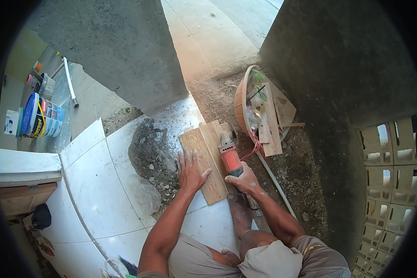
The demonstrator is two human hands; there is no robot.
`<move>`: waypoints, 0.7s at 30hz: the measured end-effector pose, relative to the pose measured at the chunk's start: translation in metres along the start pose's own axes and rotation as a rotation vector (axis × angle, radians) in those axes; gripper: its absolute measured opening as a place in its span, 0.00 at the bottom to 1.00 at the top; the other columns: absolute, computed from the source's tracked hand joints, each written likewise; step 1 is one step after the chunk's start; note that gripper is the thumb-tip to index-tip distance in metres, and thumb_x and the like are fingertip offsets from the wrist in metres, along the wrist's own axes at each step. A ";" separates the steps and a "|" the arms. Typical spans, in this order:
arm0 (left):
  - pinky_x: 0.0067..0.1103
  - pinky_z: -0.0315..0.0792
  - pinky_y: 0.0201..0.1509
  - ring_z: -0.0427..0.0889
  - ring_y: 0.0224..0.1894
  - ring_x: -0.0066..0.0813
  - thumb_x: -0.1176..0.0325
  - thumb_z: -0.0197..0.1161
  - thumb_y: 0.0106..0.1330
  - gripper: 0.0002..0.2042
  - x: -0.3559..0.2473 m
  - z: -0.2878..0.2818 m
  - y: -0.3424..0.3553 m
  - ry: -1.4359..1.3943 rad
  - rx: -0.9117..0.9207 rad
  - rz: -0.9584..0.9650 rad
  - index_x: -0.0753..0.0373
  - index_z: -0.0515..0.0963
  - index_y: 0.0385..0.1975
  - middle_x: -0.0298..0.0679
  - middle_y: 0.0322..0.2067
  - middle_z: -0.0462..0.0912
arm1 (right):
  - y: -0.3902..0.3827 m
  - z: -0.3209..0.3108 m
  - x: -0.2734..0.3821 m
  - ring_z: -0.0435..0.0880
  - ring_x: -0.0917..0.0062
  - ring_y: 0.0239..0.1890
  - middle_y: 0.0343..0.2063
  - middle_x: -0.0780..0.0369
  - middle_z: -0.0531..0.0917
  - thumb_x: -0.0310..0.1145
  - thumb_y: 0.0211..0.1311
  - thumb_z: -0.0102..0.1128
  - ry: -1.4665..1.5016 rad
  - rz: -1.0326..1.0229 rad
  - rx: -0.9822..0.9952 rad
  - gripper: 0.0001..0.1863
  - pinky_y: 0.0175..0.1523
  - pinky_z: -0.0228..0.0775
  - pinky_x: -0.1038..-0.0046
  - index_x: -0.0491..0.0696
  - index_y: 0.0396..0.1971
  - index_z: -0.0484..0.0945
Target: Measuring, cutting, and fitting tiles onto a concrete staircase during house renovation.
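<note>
My left hand (192, 173) lies flat with fingers spread, pressing on the left part of a brown wood-grain plank (213, 187) that rests on the floor. A pale straight line runs lengthwise along the plank. In my right hand (246, 180) is a red and black angle grinder (231, 160), gripped round its rear body. The grinder's metal head lies over the plank's far right side; its disc is blurred, and where it meets the plank is hard to see. My bare foot (240, 212) is at the plank's near right corner.
Left of the plank lie grey rubble (146, 150) and a clear plastic bag (146, 194) on white tiles (120, 204). A round orange tub (240, 104) with wood offcuts stands to the right, beside a pale pole (277, 185). Paint buckets (51, 118) stand far left. Dusty haze hangs beyond the plank.
</note>
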State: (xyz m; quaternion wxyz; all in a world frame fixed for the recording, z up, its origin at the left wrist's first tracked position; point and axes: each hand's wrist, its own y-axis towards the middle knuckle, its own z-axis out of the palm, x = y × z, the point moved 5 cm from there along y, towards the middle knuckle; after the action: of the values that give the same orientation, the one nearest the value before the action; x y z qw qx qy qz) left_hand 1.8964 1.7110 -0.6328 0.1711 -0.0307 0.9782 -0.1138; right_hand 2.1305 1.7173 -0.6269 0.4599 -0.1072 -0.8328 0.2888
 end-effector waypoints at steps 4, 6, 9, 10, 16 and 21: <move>0.35 0.55 0.78 0.58 0.75 0.57 0.45 0.67 0.66 0.46 -0.054 -0.010 -0.003 -0.458 -0.065 0.097 0.69 0.55 0.75 0.62 0.74 0.55 | -0.012 -0.010 0.001 0.84 0.66 0.44 0.42 0.55 0.84 0.43 0.44 0.79 0.105 -0.081 -0.039 0.35 0.52 0.75 0.65 0.42 0.50 0.75; 0.34 0.56 0.77 0.61 0.74 0.56 0.47 0.65 0.68 0.46 -0.090 -0.005 -0.007 -0.878 0.080 0.082 0.70 0.51 0.76 0.63 0.73 0.56 | -0.017 -0.012 -0.001 0.84 0.67 0.44 0.41 0.56 0.84 0.43 0.44 0.79 0.158 -0.099 -0.074 0.34 0.51 0.75 0.65 0.42 0.49 0.75; 0.28 0.70 0.66 0.77 0.64 0.45 0.57 0.66 0.69 0.48 -0.130 -0.011 -0.017 -1.104 0.030 0.122 0.70 0.39 0.78 0.59 0.67 0.68 | -0.021 -0.018 -0.003 0.86 0.68 0.43 0.40 0.56 0.85 0.44 0.46 0.81 0.215 -0.151 -0.194 0.35 0.50 0.76 0.66 0.43 0.50 0.75; 0.28 0.70 0.66 0.77 0.64 0.45 0.57 0.66 0.69 0.48 -0.136 -0.013 -0.016 -1.099 0.031 0.125 0.70 0.39 0.78 0.59 0.67 0.68 | -0.023 -0.022 -0.003 0.86 0.68 0.43 0.40 0.56 0.85 0.44 0.46 0.81 0.231 -0.181 -0.194 0.35 0.50 0.76 0.66 0.43 0.50 0.75; 0.29 0.69 0.67 0.76 0.65 0.42 0.57 0.66 0.70 0.44 -0.161 -0.018 -0.017 -1.159 0.136 0.087 0.71 0.47 0.77 0.59 0.68 0.68 | -0.032 -0.042 -0.005 0.83 0.78 0.42 0.42 0.63 0.83 0.31 0.51 0.80 0.443 -0.110 -0.228 0.32 0.48 0.77 0.74 0.43 0.55 0.73; 0.31 0.69 0.68 0.74 0.67 0.47 0.53 0.68 0.67 0.41 -0.167 0.001 -0.005 -1.222 0.245 0.166 0.71 0.58 0.73 0.59 0.66 0.70 | -0.044 -0.062 -0.023 0.82 0.80 0.39 0.38 0.65 0.83 0.34 0.49 0.80 0.600 -0.215 -0.263 0.30 0.46 0.77 0.74 0.43 0.51 0.75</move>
State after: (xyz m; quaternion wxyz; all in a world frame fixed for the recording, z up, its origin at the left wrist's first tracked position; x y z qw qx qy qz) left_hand 2.0542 1.7225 -0.5781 0.7098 0.0059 0.6828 -0.1731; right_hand 2.1983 1.6954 -0.5922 0.6942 -0.1572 -0.6972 0.0847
